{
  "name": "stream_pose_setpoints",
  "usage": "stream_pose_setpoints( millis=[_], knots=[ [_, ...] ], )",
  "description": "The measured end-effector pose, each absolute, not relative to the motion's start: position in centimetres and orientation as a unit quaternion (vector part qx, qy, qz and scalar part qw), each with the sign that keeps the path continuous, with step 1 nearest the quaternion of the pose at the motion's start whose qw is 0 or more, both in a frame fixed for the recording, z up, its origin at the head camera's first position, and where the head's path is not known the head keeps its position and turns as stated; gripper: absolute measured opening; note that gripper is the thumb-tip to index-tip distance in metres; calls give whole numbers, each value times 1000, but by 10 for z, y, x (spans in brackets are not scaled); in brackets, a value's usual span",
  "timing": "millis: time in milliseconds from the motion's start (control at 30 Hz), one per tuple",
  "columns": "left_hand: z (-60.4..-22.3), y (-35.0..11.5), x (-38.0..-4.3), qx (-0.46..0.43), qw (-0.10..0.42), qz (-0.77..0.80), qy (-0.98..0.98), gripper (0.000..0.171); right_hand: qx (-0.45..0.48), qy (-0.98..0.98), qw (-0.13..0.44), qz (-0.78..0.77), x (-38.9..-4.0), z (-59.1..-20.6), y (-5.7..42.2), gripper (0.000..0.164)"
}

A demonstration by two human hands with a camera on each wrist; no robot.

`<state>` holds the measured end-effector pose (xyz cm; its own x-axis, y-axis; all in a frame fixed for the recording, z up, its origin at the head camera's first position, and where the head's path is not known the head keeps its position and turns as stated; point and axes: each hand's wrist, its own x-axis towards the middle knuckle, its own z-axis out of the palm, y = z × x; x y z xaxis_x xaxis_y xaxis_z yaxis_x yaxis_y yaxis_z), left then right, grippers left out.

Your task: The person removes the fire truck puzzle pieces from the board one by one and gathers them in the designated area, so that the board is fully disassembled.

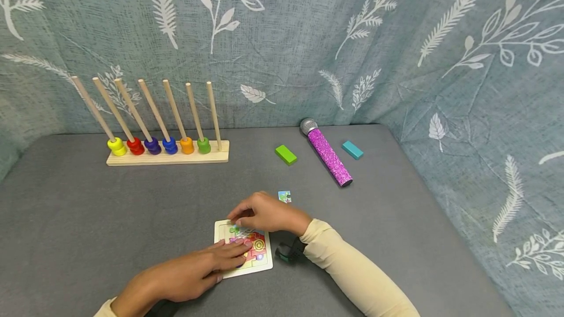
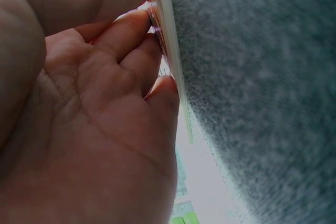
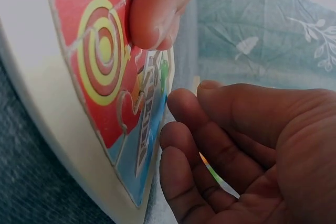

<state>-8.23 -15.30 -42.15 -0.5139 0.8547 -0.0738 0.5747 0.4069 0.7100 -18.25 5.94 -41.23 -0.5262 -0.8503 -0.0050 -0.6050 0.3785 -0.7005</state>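
There are no words, numbers or signs to read on the puzzle (image 1: 259,245) or on anything else here.
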Motion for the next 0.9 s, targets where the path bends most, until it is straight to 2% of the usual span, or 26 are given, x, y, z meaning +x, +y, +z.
stream_pose_setpoints(
  millis=[533,900],
  knots=[
    [-422,-153,-82,444,217,321,808,52,-448,822,180,-302,-183,-411,56,19],
    [-424,-153,-82,456,197,313,809,53,-463,829,165,-267,-182,-409,52,16]
  ],
)
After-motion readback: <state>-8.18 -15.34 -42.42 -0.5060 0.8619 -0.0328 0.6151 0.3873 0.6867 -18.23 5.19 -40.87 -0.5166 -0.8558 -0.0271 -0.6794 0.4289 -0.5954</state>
